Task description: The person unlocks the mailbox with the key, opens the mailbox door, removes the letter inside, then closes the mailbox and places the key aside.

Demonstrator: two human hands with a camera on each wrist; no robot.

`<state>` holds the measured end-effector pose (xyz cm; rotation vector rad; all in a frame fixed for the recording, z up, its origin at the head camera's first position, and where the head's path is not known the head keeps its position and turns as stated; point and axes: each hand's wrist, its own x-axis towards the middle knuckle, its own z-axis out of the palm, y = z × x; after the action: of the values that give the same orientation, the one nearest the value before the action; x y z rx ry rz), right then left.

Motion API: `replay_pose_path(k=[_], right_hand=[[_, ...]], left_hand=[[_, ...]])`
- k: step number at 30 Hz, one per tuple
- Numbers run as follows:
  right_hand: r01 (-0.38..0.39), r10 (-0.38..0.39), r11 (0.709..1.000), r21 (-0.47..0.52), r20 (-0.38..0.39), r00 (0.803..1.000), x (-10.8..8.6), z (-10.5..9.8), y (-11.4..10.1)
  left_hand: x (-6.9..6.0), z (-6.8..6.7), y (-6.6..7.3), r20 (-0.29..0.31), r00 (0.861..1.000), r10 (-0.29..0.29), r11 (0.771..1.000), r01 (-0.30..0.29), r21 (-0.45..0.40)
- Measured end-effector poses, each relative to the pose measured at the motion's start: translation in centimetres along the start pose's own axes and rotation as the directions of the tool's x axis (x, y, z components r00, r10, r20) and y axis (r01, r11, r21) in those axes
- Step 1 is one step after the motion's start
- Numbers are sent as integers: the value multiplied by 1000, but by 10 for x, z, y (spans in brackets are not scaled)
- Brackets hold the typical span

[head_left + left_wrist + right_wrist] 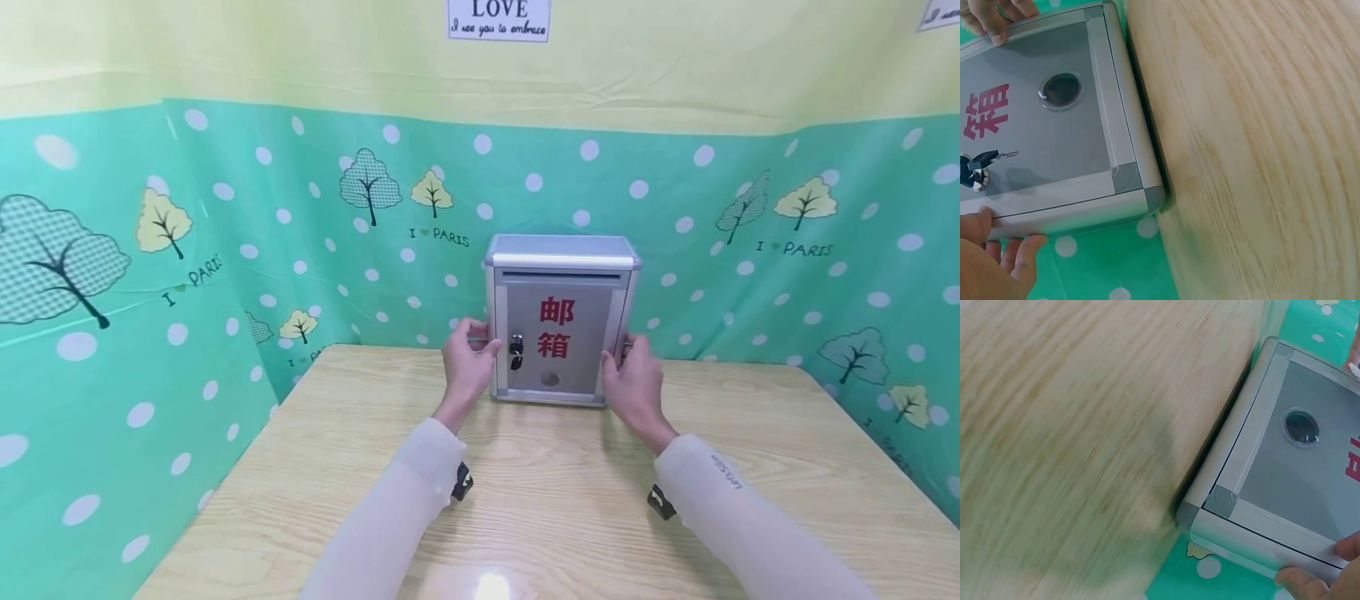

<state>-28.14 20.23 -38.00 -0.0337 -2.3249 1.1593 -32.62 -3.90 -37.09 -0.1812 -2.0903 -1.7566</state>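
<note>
A silver-grey metal mailbox with red characters on its front stands upright at the back of the table. My left hand grips its left side, thumb at the front edge and fingers behind. On the opposite side my right hand holds it the same way. A lock with hanging keys is on the door, near my left thumb. Low on the door is a round window. In the right wrist view a dark line runs along the mailbox's bottom edge; whether it touches the table cannot be told.
The wooden table reaches from the front to a green and yellow curtain close behind the mailbox. The curtain also hangs along the left and right. Dark clips show under both pale sleeves.
</note>
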Motion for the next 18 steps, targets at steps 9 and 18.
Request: replay_pose_path(k=[9,18], right_hand=[[-6,6,1000,-18,15,1000,-1,2,0],[-22,22,1000,-16,33,999,-1,3,-2]], left_hand=[[1,-1,-5,-11,1000,7,1000,-7,20],[0,-2,-3,-41,999,-23,1000,24,19]])
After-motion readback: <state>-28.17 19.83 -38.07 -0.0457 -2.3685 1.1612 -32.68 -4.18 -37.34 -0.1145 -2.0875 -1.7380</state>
